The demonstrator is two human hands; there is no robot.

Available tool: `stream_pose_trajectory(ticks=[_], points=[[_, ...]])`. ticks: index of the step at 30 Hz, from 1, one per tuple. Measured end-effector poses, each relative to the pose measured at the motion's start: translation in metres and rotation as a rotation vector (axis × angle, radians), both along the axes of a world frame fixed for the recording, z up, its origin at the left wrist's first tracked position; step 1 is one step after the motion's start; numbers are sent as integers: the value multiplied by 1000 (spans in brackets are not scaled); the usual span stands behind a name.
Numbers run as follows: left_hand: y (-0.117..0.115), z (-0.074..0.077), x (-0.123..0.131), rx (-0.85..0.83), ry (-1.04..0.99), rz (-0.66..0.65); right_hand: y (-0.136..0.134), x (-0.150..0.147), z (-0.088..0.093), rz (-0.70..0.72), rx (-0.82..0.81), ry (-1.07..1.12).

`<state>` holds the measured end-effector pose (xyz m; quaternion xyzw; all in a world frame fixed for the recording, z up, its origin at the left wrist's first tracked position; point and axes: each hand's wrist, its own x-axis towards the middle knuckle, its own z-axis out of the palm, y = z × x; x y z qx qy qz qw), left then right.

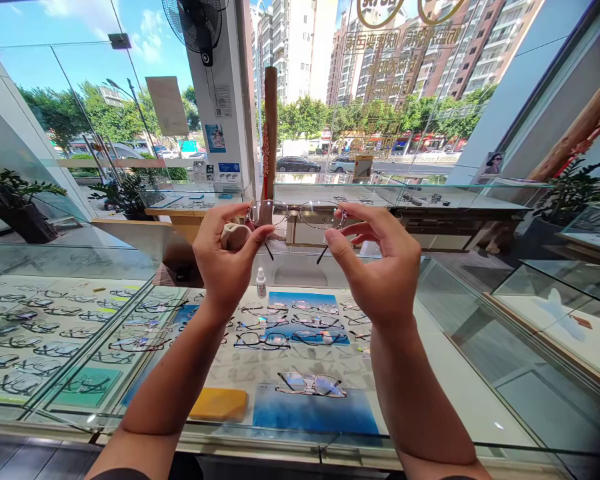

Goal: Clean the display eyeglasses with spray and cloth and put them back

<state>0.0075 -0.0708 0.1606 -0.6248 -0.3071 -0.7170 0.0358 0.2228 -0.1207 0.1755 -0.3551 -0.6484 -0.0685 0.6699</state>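
Both hands hold up a pair of thin-rimmed eyeglasses (321,215) in front of me, above the glass display counter. My left hand (225,257) pinches the left side of the frame between thumb and forefinger. Tucked in its curled fingers is a bunched beige cloth-like piece (235,237). On the other side, my right hand (380,257) grips the rim near the right hinge, thumb below. The dark temple tips point down. Below lies another pair of glasses (312,385) on a blue mat (315,412), beside a yellow case (220,404).
A small white spray bottle (261,283) stands behind rows of glasses (263,341) in the counter area. Another display case (20,333) with many frames is at left. More glass cases (555,313) stand at right. A wall fan (195,27) hangs on the pillar.
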Motion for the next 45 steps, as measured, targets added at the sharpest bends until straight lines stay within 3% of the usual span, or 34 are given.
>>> stream_pose_trajectory(ticks=[10, 32, 39, 45], points=[[3, 2, -1, -29, -14, -41, -2, -1, 1, -17, 11, -13], [-4, 5, 0, 207, 67, 147, 6, 4, 0, -25, -161, -79], [-1, 4, 3, 37, -1, 10, 7, 5, 0, -55, -41, -72], [2, 4, 5, 7, -1, -38, 2, 1, 1, -85, 5, -61]])
